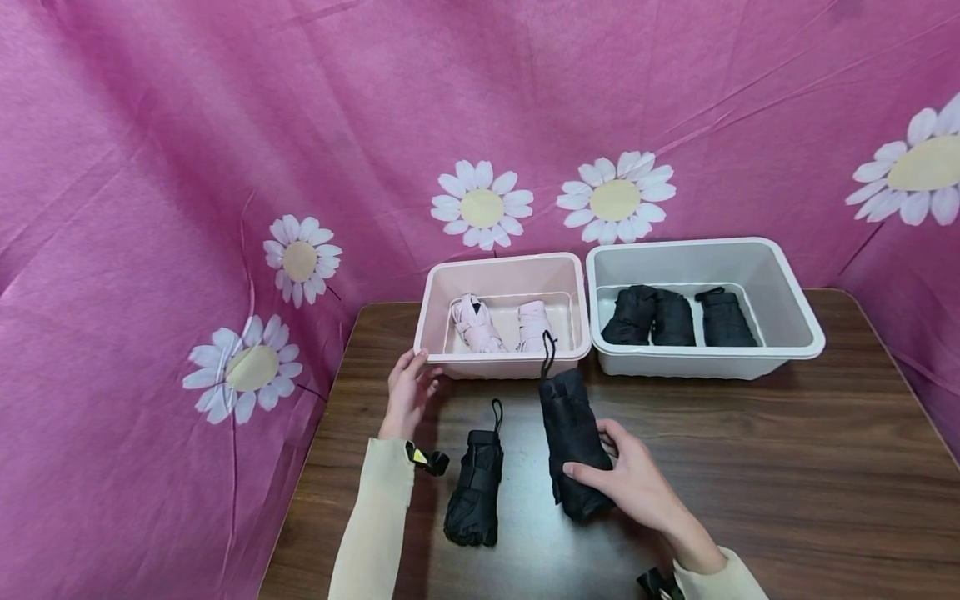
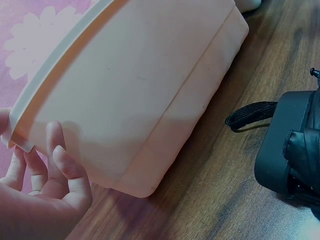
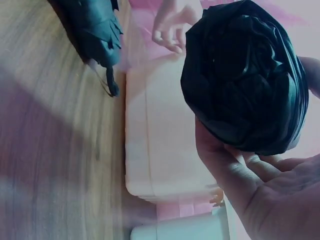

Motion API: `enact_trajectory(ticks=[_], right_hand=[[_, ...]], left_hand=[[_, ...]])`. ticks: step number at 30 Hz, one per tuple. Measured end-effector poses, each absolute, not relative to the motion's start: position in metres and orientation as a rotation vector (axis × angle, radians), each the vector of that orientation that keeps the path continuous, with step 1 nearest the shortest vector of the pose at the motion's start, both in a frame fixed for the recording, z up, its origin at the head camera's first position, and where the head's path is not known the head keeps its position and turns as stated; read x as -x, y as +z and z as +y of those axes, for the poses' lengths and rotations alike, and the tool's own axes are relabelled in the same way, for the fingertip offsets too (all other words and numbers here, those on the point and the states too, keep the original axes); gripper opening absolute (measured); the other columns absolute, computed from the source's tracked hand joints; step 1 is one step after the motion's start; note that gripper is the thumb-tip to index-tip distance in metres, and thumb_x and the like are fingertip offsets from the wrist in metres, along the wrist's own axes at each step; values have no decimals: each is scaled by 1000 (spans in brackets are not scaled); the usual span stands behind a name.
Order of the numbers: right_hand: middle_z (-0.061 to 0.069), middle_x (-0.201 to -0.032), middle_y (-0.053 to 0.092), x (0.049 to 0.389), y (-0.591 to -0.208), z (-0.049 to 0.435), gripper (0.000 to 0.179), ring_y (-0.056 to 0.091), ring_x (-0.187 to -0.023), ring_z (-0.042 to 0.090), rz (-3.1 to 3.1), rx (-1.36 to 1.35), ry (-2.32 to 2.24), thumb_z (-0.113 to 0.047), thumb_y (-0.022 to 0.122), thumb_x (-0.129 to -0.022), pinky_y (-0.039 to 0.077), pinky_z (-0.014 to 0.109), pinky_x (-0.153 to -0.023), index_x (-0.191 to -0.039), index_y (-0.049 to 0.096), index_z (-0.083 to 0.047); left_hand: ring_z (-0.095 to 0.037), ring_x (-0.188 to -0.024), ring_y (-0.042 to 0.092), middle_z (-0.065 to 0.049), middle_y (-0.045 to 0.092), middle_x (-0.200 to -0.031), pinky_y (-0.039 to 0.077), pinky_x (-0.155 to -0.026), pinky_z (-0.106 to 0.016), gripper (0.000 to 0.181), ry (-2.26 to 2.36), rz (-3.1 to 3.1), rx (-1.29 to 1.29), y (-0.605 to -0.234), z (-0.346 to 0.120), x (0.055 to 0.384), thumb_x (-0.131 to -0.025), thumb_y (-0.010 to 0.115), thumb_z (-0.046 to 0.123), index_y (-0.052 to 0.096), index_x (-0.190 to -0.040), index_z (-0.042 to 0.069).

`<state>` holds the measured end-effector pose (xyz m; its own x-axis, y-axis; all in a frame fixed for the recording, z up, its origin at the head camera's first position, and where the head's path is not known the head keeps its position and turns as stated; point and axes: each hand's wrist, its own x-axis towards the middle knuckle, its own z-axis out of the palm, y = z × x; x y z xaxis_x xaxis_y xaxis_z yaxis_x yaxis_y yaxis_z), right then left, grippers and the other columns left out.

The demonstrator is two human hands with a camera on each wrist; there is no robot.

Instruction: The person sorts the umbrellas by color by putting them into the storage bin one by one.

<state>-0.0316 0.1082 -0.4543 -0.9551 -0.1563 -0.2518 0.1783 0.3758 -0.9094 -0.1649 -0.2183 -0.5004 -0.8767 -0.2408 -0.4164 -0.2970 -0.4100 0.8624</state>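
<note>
My right hand grips a folded black umbrella by its lower part, thumb on one side and fingers on the other. Its wrist loop points toward the bins, and the bunched fabric end faces the camera in the right wrist view. At the front left corner of a pink bin, my left hand holds the rim between thumb and fingers. A second folded black umbrella lies on the table between my hands, loop end away from me. Two folded pink umbrellas lie inside the pink bin.
Right of the pink bin stands a larger light grey bin holding three folded black umbrellas. Both bins sit at the back of the brown wooden table. A pink cloth with daisies hangs behind and at the sides.
</note>
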Motion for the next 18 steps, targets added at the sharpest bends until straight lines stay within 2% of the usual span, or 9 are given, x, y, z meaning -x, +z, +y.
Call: enact_trajectory(ticks=[11, 18], right_hand=[[14, -109, 67, 39, -446, 123, 48, 63, -89, 6, 2309, -28, -1737, -17, 74, -81, 51, 20, -75, -121, 52, -1], [17, -111, 66, 43, -438, 136, 47, 62, -84, 6, 2312, -30, -1752, -14, 70, -85, 52, 23, -70, -125, 49, -1]], left_hand=[[-9, -63, 63, 8, 65, -79, 47, -59, -22, 35, 2508, 1692, 733, -502, -218, 164, -95, 61, 19, 49, -126, 8], [-9, -63, 63, 9, 65, -79, 47, -59, -22, 42, 2508, 1695, 710, -502, -218, 165, -95, 60, 19, 45, -131, 4]])
